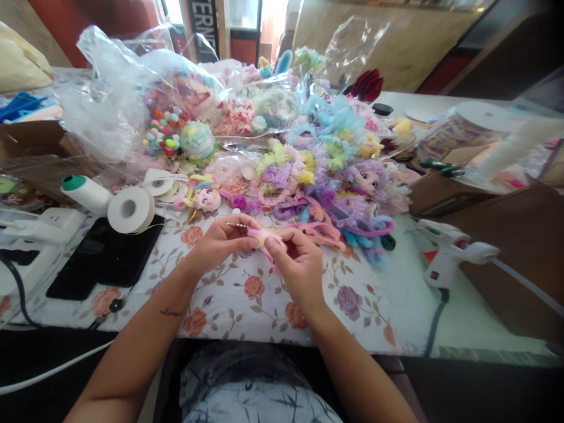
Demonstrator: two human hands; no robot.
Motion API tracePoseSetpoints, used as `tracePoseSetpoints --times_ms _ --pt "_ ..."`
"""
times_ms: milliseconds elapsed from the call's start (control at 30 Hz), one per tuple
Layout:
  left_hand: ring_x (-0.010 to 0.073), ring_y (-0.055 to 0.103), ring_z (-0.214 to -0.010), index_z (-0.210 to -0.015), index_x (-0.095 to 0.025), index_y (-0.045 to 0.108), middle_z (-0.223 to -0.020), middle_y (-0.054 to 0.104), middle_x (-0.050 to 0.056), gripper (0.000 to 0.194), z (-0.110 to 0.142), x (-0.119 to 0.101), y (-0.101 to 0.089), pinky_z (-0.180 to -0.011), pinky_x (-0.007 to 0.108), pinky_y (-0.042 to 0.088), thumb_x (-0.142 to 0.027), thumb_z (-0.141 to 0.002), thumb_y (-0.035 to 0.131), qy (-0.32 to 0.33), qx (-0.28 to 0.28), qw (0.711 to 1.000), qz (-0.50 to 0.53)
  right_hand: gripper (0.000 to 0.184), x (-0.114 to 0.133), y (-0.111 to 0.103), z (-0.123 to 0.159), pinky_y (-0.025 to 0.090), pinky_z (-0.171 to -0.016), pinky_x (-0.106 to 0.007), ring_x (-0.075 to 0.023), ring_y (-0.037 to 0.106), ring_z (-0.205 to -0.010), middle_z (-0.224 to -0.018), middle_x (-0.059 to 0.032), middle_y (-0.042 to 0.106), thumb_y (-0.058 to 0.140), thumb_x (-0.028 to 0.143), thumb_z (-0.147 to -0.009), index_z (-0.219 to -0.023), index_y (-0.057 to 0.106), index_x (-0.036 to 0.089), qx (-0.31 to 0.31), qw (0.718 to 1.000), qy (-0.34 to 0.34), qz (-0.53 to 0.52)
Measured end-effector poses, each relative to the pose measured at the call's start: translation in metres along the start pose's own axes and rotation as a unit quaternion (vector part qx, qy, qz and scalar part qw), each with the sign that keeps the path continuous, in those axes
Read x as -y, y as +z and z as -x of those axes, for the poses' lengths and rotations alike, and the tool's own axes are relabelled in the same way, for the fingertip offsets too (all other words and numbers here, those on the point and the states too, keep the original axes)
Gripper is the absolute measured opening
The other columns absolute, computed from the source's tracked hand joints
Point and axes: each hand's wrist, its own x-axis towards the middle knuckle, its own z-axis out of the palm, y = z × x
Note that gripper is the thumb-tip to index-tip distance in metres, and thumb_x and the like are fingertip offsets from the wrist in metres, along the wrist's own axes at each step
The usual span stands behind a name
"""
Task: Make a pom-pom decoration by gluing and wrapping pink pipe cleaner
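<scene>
So, going left to right: on our left the power strip [26, 255] and a flat, phone-like black slab [127, 252] take up the near side, which leaves that forearm squeezed in between them and the middle. In front of us there's a decent stretch of floral cloth [273, 305] running down to the table's front edge, so our wrists have room below the pile [286, 170], but pushing forward we'd hit it right away. Over on the right, the glue gun [445, 252] and a cardboard box [515, 258] wall things off.

Textures, same direction: smooth thread spool [90, 197] with a green top, ring-shaped white roll [147, 211], crinkly clear plastic bag [106, 100], then frilly, fluffy pastel stuff heaped up (one bit is a doll face [369, 181] in purple fuzz).

Dead center, just short of the pile, is the pink-and-yellow fuzzy piece [265, 236]. Our left hand [231, 239] has it pinched between thumb and fingers, small pearly beads [238, 224] beside the fingertips; our right hand [297, 254] pinches its other end, thumb closed down.
</scene>
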Motion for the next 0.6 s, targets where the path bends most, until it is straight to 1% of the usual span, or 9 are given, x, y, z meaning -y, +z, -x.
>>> tracePoseSetpoints --times_ms 100,167,200,233,300,367,433,500,600 --pt "0.0126 0.063 -0.072 -0.094 -0.019 0.071 -0.083 0.069 0.003 0.019 -0.001 -0.001 0.002 -0.064 0.023 0.049 -0.022 -0.077 0.079 -0.01 -0.009 1.0 0.008 0.02 -0.001 -0.002 -0.004 0.036 -0.052 -0.024 -0.0104 0.043 -0.055 -0.062 0.0049 0.049 0.069 0.033 -0.081 -0.073 0.056 0.02 -0.019 0.999 -0.016 0.024" --pt "0.0132 0.063 -0.073 -0.092 -0.018 0.071 -0.081 0.07 0.003 0.019 -0.002 -0.003 0.004 -0.066 0.023 0.048 -0.022 -0.076 0.08 -0.026 -0.025 0.999 0.016 0.015 0.001 -0.005 -0.009 0.037 -0.053 -0.024 -0.0109 0.044 -0.056 -0.063 0.0044 0.052 0.069 0.032 -0.08 -0.077 0.06 0.02 -0.004 0.999 -0.029 0.038" --pt "0.0132 0.063 -0.072 -0.091 -0.017 0.071 -0.08 0.07 0.002 0.02 -0.002 -0.004 0.005 -0.066 0.023 0.048 -0.023 -0.075 0.081 -0.033 -0.036 0.999 0.02 0.014 0.003 -0.008 -0.013 0.037 -0.053 -0.024 -0.011 0.045 -0.056 -0.063 0.004 0.054 0.068 0.032 -0.081 -0.078 0.062 0.019 0.016 0.999 -0.024 0.033" --pt "0.0131 0.063 -0.072 -0.09 -0.016 0.071 -0.078 0.07 0.002 0.021 -0.003 -0.005 0.006 -0.066 0.023 0.047 -0.023 -0.073 0.081 -0.038 -0.047 0.998 0.026 0.015 0.004 -0.011 -0.017 0.037 -0.052 -0.024 -0.0109 0.046 -0.054 -0.062 0.0036 0.055 0.067 0.033 -0.082 -0.079 0.063 0.019 0.043 0.999 -0.011 0.018" --pt "0.0128 0.063 -0.07 -0.088 -0.015 0.071 -0.076 0.07 0.002 0.021 -0.005 -0.006 0.006 -0.066 0.023 0.047 -0.023 -0.072 0.081 -0.042 -0.062 0.996 0.04 0.019 0.005 -0.016 -0.027 0.038 -0.051 -0.024 -0.0106 0.048 -0.052 -0.061 0.0025 0.058 0.066 0.036 -0.083 -0.076 0.063 0.018 0.109 0.993 0.038 -0.028" --pt "0.0124 0.062 -0.07 -0.088 -0.015 0.071 -0.075 0.069 0.002 0.02 -0.006 -0.007 0.004 -0.067 0.023 0.047 -0.023 -0.073 0.081 -0.049 -0.065 0.995 0.061 0.024 0.004 -0.02 -0.036 0.037 -0.048 -0.024 -0.01 0.049 -0.049 -0.06 0.0017 0.06 0.066 0.039 -0.084 -0.073 0.061 0.017 0.177 0.977 0.101 -0.069" --pt "0.012 0.062 -0.069 -0.087 -0.014 0.071 -0.075 0.068 0.002 0.019 -0.007 -0.006 0.001 -0.067 0.023 0.047 -0.022 -0.073 0.08 -0.073 -0.063 0.992 0.087 0.027 0.001 -0.022 -0.041 0.033 -0.044 -0.023 -0.0088 0.046 -0.045 -0.058 0.0022 0.058 0.066 0.041 -0.083 -0.072 0.06 0.017 0.224 0.957 0.155 -0.101" --pt "0.0112 0.061 -0.067 -0.086 -0.013 0.07 -0.074 0.067 0.002 0.02 -0.007 -0.005 -0.003 -0.066 0.023 0.048 -0.02 -0.071 0.081 -0.104 -0.062 0.987 0.11 0.031 -0.005 -0.021 -0.043 0.027 -0.04 -0.021 -0.0076 0.041 -0.041 -0.053 0.0037 0.055 0.064 0.045 -0.084 -0.071 0.059 0.018 0.233 0.946 0.189 -0.124" --pt "0.0105 0.059 -0.063 -0.086 -0.013 0.07 -0.073 0.065 0.002 0.021 -0.006 -0.004 -0.006 -0.062 0.023 0.048 -0.019 -0.07 0.082 -0.14 -0.063 0.98 0.124 0.039 -0.012 -0.019 -0.04 0.024 -0.035 -0.021 -0.0078 0.037 -0.037 -0.048 0.0058 0.05 0.058 0.056 -0.087 -0.075 0.059 0.019 0.206 0.951 0.192 -0.125"
